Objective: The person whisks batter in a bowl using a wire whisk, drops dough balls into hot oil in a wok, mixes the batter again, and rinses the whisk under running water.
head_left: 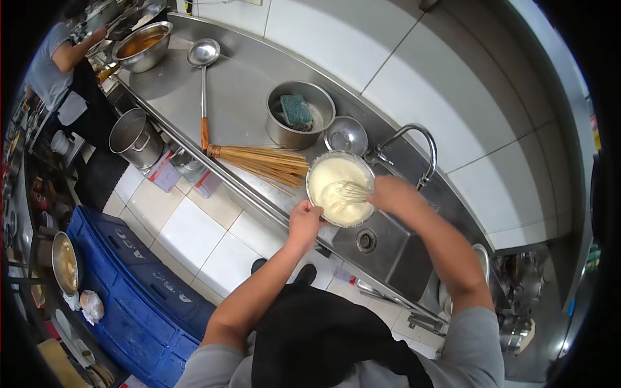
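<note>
A round bowl (310,173) holds a pale yellow, creamy batter (331,173) and sits over the near edge of the sink. My left hand (305,224) grips its rim at the lower left, thumb on the edge. In my right hand (392,195) is a wire whisk (354,191), its wires dipped in the batter; this hand is slightly blurred. Left of the bowl lies a bamboo brush (259,161), its bristles close to the rim. Just behind stands a small metal bowl (346,134).
A metal pot (301,136) with a green scouring pad (296,110) stands on the steel counter. A ladle (204,77) lies farther left, near a bowl of orange liquid (142,48). The faucet (420,139) arches over the sink (388,252). Blue crates (139,291) stand behind; another person (58,77) works at upper left.
</note>
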`<state>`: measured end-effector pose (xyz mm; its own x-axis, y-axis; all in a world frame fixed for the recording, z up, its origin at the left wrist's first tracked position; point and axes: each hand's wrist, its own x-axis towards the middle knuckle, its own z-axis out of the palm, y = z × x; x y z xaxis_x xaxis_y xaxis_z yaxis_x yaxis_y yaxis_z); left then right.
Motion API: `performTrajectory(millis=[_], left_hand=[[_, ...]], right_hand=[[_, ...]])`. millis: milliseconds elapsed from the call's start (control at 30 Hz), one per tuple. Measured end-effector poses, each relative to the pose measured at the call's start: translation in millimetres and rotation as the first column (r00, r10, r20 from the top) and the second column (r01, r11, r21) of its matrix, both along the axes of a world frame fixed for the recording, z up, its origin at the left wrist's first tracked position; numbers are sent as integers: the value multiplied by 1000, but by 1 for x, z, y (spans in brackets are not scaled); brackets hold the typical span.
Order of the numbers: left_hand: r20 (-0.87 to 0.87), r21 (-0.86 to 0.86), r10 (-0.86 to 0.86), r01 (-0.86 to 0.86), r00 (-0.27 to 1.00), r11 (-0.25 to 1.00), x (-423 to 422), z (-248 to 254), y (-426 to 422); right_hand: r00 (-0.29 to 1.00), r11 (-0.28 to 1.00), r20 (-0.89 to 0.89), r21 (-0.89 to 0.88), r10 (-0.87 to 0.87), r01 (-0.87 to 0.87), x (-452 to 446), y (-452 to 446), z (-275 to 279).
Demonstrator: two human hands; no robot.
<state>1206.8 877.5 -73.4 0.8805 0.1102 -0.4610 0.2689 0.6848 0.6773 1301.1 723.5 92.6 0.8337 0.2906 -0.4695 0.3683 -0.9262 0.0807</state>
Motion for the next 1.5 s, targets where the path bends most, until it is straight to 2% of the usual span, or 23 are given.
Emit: performTrajectory(millis=[100, 133, 167, 233, 300, 367, 433, 500, 533, 567, 633, 700, 767, 833, 900, 1000, 1100, 1167, 1233, 1300, 1367, 1400, 1500], left_hand=[[-20, 16, -23, 23, 1000, 1000, 3, -9, 3], [-35, 9, -26, 26, 999, 1000, -3, -10, 1], [-27, 9, -24, 25, 999, 1000, -6, -8, 1], [6, 15, 2, -2, 1000, 1000, 1, -6, 4], [19, 54, -36, 35, 999, 998, 2, -15, 6], [-1, 49, -34, 34, 999, 998, -2, -13, 4], [4, 53, -17, 17, 1000, 998, 1, -9, 6], [-16, 55, -30, 31, 999, 998, 1, -9, 9], [-25, 54, -37, 38, 999, 998, -2, -10, 7], [-24, 38, -28, 29, 999, 999, -2, -9, 5], [-14, 23, -6, 6, 1000, 1000, 2, -9, 5], [-11, 39, -25, 25, 1000, 999, 3, -11, 7], [-26, 38, -30, 31, 999, 999, -2, -4, 6], [-21, 39, -15, 15, 1000, 999, 1, 0, 8], [-23, 63, -35, 36, 999, 997, 3, -5, 9], [-39, 74, -34, 36, 999, 997, 3, -4, 8], [-26, 37, -22, 23, 999, 999, 4, -9, 8], [-37, 39, -33, 34, 999, 999, 1, -8, 7], [-28, 41, -26, 27, 999, 999, 3, -4, 8], [-16, 43, -37, 37, 999, 998, 4, -3, 10], [-35, 35, -52, 54, 998, 998, 0, -4, 10], [-37, 27, -48, 49, 998, 998, 4, -2, 10], [-52, 28, -53, 55, 997, 998, 4, -1, 12]], right_hand=[[990, 990, -36, -17, 140, -141, -9, -9, -12], [913, 982, -365, -37, -183, 183, 5, 5, 9], [907, 981, -374, -43, -191, 189, 3, -1, 5], [939, 958, -190, -64, -287, 280, 17, -7, 3], [935, 978, -290, -94, -206, 186, 26, -11, 1], [862, 952, -463, 107, -206, 286, 34, -33, -7], [876, 924, -376, 112, -302, 367, 31, -40, -20], [876, 977, -440, -20, -200, 213, 19, -28, -8], [838, 972, -520, 51, -168, 227, 26, -33, -5], [835, 971, -522, 49, -174, 233, 23, -38, -9], [908, 950, -312, 41, -281, 308, 23, -40, -19], [900, 965, -360, -7, -246, 261, 28, -38, -18], [825, 919, -516, 162, -232, 360, 31, -45, -13], [875, 911, -393, 179, -281, 373, 24, -39, -17], [878, 980, -443, -2, -181, 201, 17, -23, -4], [873, 919, -417, 178, -253, 351, 31, -42, -18], [873, 979, -449, -10, -187, 205, 20, -26, -7], [816, 967, -548, 45, -185, 250, 24, -36, -11], [900, 933, -300, 70, -317, 352, 24, -31, -16], [907, 952, -326, 58, -266, 300, 24, -25, -14], [843, 953, -516, 148, -154, 265, 27, -34, -8], [883, 941, -403, 123, -243, 315, 32, -35, -14], [899, 961, -377, 71, -224, 269, 11, -20, -6]])
